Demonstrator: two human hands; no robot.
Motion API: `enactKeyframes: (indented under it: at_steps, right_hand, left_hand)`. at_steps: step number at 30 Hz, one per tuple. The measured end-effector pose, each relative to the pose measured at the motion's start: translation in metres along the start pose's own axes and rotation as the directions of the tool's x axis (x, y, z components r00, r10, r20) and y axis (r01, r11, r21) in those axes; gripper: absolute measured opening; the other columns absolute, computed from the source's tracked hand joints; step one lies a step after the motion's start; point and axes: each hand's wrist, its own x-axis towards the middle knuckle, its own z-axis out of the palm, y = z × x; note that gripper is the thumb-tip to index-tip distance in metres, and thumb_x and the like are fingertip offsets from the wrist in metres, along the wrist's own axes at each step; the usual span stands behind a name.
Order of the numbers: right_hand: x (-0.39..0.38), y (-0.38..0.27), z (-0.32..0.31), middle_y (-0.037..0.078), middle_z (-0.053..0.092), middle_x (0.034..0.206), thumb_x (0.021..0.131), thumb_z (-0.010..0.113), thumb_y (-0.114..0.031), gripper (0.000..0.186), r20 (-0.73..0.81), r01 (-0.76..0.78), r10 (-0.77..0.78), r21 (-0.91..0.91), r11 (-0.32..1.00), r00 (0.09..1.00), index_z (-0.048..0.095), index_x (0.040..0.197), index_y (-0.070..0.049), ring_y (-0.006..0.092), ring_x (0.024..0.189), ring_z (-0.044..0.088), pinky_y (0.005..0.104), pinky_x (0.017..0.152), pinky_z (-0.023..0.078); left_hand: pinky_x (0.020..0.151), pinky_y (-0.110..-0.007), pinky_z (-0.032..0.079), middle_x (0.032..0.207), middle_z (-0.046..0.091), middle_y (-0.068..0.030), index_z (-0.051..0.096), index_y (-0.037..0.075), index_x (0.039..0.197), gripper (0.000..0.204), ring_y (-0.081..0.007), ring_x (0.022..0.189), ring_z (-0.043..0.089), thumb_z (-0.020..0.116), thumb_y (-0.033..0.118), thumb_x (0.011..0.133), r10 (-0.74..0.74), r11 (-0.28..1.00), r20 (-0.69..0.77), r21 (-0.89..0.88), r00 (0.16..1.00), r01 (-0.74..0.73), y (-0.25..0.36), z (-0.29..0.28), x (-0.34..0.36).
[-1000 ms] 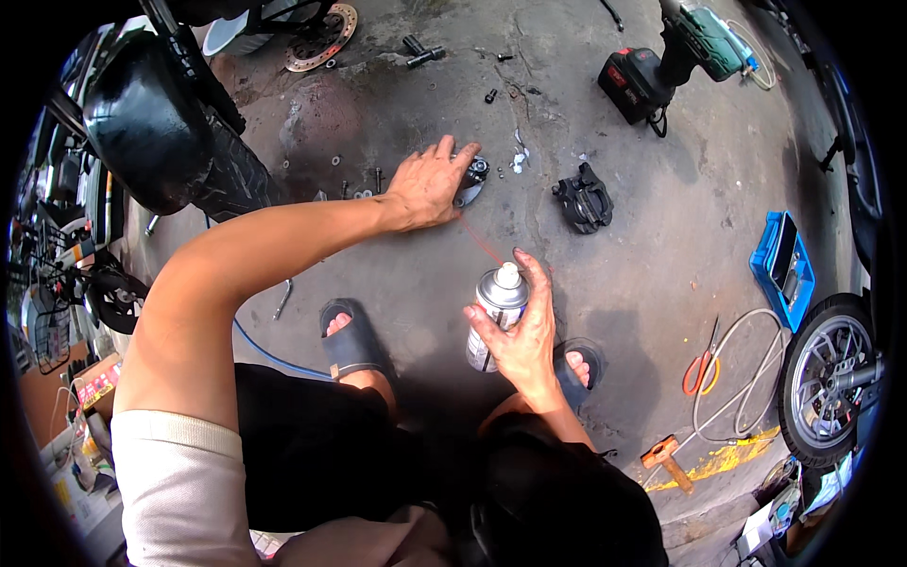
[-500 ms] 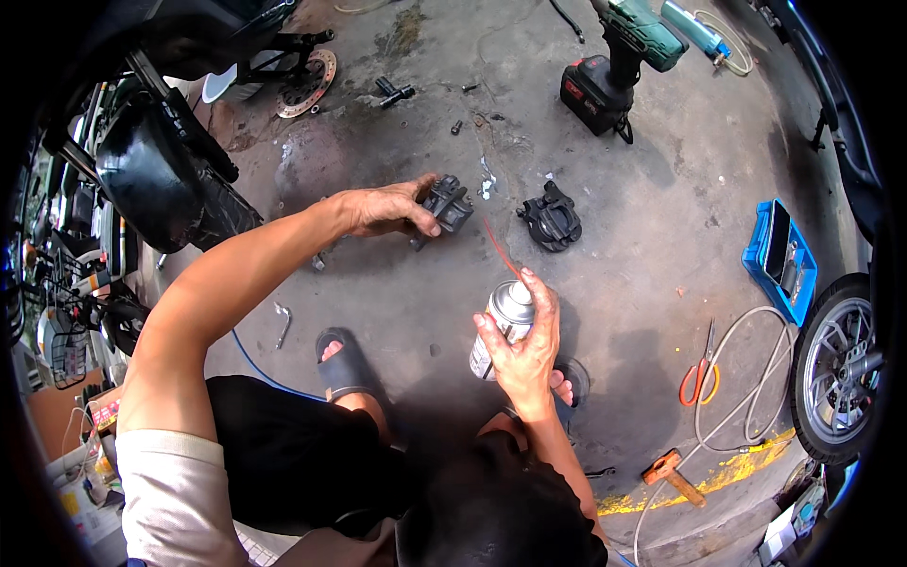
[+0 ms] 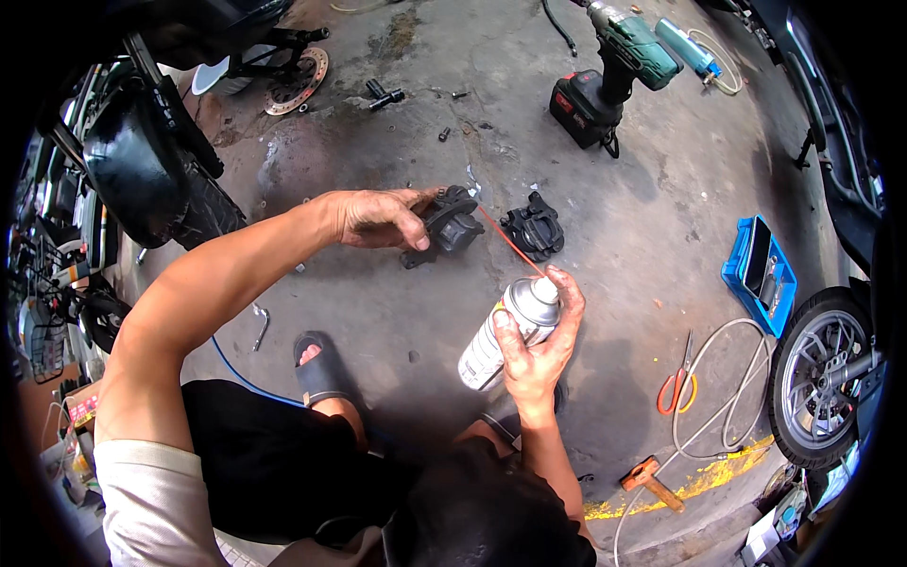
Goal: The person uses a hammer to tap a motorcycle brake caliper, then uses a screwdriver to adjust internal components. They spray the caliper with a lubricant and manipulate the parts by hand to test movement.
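Observation:
My left hand (image 3: 378, 222) is closed around a dark, grimy brake caliper (image 3: 455, 231), held up above the floor with its far side turned outward. A white-and-silver spray can (image 3: 482, 353), tilted with its top away to the right, is gripped in my right hand (image 3: 540, 364). The forefinger of that hand rests on the nozzle. From the nozzle a thin red straw (image 3: 513, 247) points up and left, its tip close to the caliper. A second black caliper (image 3: 535, 230) lies on the concrete just beyond the straw.
A cordless impact wrench (image 3: 605, 85) stands far right of centre. Scissors (image 3: 678, 383), a hammer (image 3: 652, 480), a coiled hose (image 3: 727, 416) and a blue tray (image 3: 759, 274) lie right, beside a wheel (image 3: 822, 373). Motorcycle parts, with a brake disc (image 3: 299, 83), are at far left.
The caliper has turned in my left hand and shows another side. My right hand has tilted the can further, and the straw tip is nearer the caliper. The whole view has shifted slightly.

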Motion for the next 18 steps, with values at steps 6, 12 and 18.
enactKeyframes:
  at_steps: [6, 12, 18]
  right_hand:
    - [0.003, -0.001, -0.007, 0.015, 0.054, 0.139, 0.078, 0.086, -0.015, 0.076, -0.043, 0.068, -0.070, -0.049, 0.996, 0.997, 0.050, 0.144, 0.001, 0.0257, 0.124, 0.057, 0.0405, 0.110, 0.044]
    - [-0.001, -0.010, -0.004, 0.015, 0.055, 0.137, 0.079, 0.085, -0.012, 0.075, -0.039, 0.146, -0.151, -0.121, 0.982, 0.988, 0.049, 0.144, -0.001, 0.0242, 0.115, 0.061, 0.0391, 0.102, 0.049]
    - [-0.006, -0.009, -0.006, 0.017, 0.058, 0.133, 0.078, 0.086, -0.014, 0.073, -0.034, 0.141, -0.148, -0.157, 0.978, 0.988, 0.052, 0.141, -0.001, 0.0259, 0.115, 0.062, 0.0406, 0.102, 0.049]
  left_hand:
    - [0.113, -0.036, 0.043, 0.145, 0.052, -0.0096, 0.030, 0.008, 0.160, 0.108, -0.0234, 0.136, 0.050, 0.079, 0.003, 0.064, 0.054, 0.940, -0.072, 0.341, 0.996, -0.027, 0.014, 0.026, 0.003]
    - [0.120, -0.041, 0.038, 0.145, 0.048, -0.0187, 0.031, 0.004, 0.154, 0.107, -0.0323, 0.138, 0.049, 0.083, 0.012, 0.061, 0.504, 0.406, -0.054, 0.896, 0.862, -0.182, -0.005, 0.030, 0.010]
    - [0.120, -0.041, 0.038, 0.144, 0.046, -0.0182, 0.032, 0.005, 0.153, 0.107, -0.0325, 0.139, 0.047, 0.084, 0.012, 0.059, 0.536, 0.372, -0.035, 0.907, 0.844, -0.198, -0.009, 0.027, 0.012]
